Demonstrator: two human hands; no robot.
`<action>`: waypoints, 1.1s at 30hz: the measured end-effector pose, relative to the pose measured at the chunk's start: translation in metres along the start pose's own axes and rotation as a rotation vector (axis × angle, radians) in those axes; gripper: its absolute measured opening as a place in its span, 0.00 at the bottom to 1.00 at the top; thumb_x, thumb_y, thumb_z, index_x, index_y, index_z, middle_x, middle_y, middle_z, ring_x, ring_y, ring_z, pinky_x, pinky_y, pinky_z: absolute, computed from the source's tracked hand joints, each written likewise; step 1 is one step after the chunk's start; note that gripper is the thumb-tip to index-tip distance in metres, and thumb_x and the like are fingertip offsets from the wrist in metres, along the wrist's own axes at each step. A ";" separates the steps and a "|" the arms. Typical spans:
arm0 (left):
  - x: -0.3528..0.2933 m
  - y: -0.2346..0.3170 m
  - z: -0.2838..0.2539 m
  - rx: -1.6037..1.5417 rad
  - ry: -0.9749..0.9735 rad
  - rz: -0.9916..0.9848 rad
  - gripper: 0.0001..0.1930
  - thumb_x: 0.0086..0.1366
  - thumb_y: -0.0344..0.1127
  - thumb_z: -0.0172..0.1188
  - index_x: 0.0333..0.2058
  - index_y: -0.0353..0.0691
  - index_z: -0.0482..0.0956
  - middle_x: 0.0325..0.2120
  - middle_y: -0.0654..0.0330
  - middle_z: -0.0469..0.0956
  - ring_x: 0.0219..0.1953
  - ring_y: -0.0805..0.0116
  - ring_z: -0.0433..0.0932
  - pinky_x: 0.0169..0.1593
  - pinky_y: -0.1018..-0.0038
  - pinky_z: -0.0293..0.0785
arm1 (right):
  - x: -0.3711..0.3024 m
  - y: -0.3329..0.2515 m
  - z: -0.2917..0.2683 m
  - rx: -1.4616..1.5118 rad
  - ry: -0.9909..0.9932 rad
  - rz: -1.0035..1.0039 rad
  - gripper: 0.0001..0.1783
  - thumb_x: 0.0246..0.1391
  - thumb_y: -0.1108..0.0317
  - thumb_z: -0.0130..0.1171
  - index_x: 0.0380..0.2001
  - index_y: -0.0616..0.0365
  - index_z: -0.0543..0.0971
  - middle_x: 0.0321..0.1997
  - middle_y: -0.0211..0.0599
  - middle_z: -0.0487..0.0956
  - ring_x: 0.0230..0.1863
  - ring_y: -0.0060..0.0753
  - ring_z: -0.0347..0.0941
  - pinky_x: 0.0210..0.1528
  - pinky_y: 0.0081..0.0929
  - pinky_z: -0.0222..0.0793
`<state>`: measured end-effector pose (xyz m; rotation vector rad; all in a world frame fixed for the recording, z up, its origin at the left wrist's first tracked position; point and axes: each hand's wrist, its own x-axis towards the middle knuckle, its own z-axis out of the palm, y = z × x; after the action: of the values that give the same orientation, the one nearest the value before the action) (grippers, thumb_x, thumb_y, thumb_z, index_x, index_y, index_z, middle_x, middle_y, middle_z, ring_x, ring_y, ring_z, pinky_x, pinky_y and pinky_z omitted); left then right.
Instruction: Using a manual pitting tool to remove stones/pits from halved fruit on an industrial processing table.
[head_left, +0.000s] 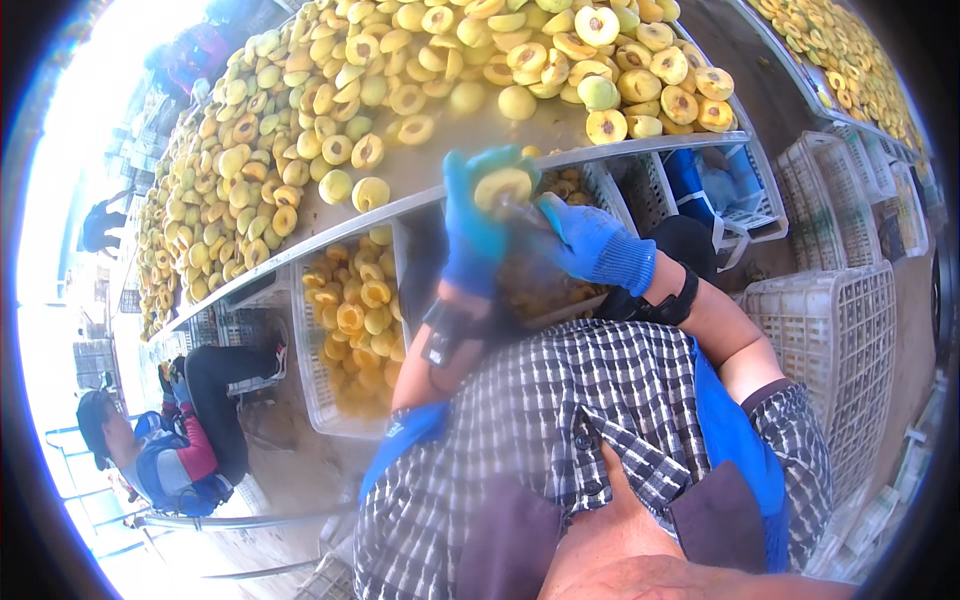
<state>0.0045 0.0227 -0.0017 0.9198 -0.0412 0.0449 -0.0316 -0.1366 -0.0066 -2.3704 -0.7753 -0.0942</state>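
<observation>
My left hand (468,222), in a teal-blue knit glove, is closed round a yellow peach half (503,188) just over the near edge of a table heaped with halved peaches (367,152). Close beside it, my right hand (602,243), in a blue glove, has its fingers closed and points toward that peach half. Something thin shows between the right hand and the fruit, too blurred to name. Below both hands stands a crate partly filled with fruit (570,188), largely hidden by my hands and forearms.
A white crate of peach halves (355,330) stands left of my arm. Blue bags (705,185) fill a compartment under the table edge at right. Stacked plastic crates (830,330) rise on my right. Another person (165,450) sits at the left. More fruit (850,60) lies on a far-right table.
</observation>
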 end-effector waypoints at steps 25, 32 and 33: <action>0.013 0.007 -0.078 0.168 0.070 0.062 0.20 0.70 0.46 0.49 0.48 0.34 0.74 0.44 0.51 0.77 0.46 0.56 0.77 0.54 0.60 0.74 | -0.038 0.057 0.022 -0.240 -0.209 0.195 0.26 0.60 0.59 0.51 0.59 0.55 0.65 0.23 0.48 0.78 0.24 0.50 0.76 0.29 0.44 0.72; -0.026 0.114 -0.175 1.853 0.309 0.643 0.22 0.60 0.38 0.62 0.51 0.37 0.75 0.48 0.49 0.75 0.47 0.56 0.76 0.49 0.63 0.73 | -0.038 0.064 0.038 -0.060 -0.435 0.181 0.31 0.55 0.62 0.49 0.64 0.35 0.64 0.37 0.51 0.80 0.34 0.54 0.78 0.39 0.48 0.73; -0.024 0.123 -0.165 2.208 0.475 0.702 0.22 0.59 0.40 0.64 0.50 0.36 0.76 0.50 0.47 0.75 0.48 0.51 0.76 0.49 0.61 0.73 | -0.037 0.064 0.040 -0.069 -0.462 0.177 0.31 0.55 0.62 0.49 0.64 0.36 0.64 0.38 0.51 0.80 0.34 0.53 0.78 0.39 0.48 0.73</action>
<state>-0.0235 0.2283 -0.0053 3.0198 0.1810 1.1463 -0.0317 -0.1719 -0.0831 -2.5482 -0.7711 0.5247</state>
